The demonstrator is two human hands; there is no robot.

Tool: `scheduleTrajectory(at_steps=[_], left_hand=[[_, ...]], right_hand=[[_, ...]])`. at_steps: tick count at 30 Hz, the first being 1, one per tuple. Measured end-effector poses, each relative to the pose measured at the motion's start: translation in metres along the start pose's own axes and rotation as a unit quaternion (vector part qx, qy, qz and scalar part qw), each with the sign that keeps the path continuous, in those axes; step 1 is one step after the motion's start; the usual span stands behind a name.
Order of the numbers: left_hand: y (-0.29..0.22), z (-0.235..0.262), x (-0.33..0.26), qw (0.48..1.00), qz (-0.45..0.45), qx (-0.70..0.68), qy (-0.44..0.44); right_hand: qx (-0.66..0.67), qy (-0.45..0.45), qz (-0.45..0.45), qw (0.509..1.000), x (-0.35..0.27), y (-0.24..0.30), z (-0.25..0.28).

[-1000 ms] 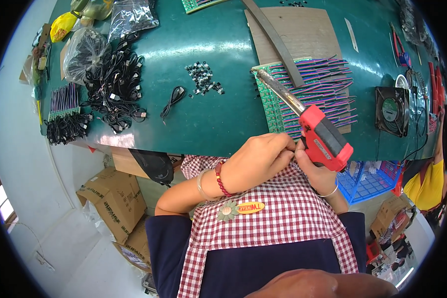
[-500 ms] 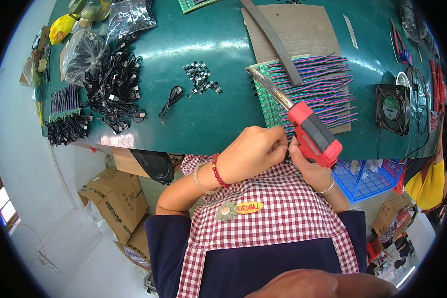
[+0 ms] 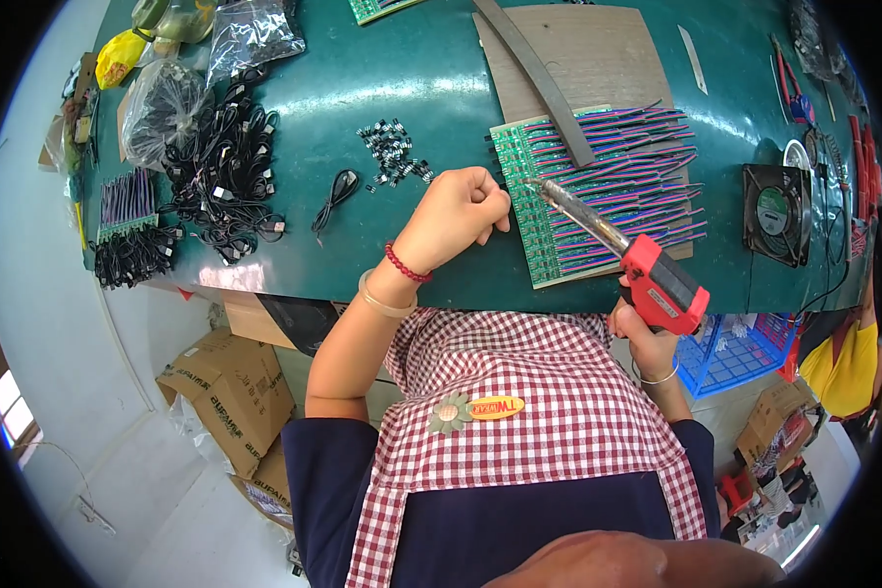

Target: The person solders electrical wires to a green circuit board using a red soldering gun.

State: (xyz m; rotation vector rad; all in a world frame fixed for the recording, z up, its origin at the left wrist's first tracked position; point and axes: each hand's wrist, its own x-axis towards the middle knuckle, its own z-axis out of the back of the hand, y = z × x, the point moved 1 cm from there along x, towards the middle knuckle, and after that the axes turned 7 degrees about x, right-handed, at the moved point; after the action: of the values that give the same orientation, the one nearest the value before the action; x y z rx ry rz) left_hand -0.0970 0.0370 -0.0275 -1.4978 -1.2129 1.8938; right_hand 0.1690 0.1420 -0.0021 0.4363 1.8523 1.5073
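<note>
A red and black soldering gun (image 3: 664, 284) is in my right hand (image 3: 647, 345), at the table's front edge. Its metal tip reaches left over the green circuit board panel (image 3: 524, 211), near the top of the board's left part. Rows of striped multi-coloured wires (image 3: 627, 196) run rightward from the panel. Just left of the panel is my left hand (image 3: 461, 211), its fingers curled together in a pinch. Whatever they hold, if anything, is hidden. Small black and silver connectors (image 3: 392, 152) lie in a loose pile beyond that hand.
A flat grey bar (image 3: 539, 83) lies across the brown board (image 3: 598, 59) and the wires. One coiled black cable (image 3: 336, 201) sits left of my hand, with a heap of black USB cables (image 3: 227, 167) farther left. At right stands a black fan (image 3: 776, 216).
My left hand has moved left and forward, away from my right hand. The soldering gun has shifted right and slightly nearer, its tip now over the circuit board panel.
</note>
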Motion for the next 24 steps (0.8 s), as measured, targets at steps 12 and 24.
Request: scheduleTrajectory(at_steps=[12,24], left_hand=[[0.002,0.006,0.005,0.999,-0.01,-0.017,0.035],[0.002,0.006,0.007,0.999,-0.007,-0.008,0.037]], right_hand=[[-0.015,0.013,-0.006,1.0,0.002,-0.005,-0.001],[-0.022,-0.005,-0.023,0.999,-0.003,-0.011,0.002]])
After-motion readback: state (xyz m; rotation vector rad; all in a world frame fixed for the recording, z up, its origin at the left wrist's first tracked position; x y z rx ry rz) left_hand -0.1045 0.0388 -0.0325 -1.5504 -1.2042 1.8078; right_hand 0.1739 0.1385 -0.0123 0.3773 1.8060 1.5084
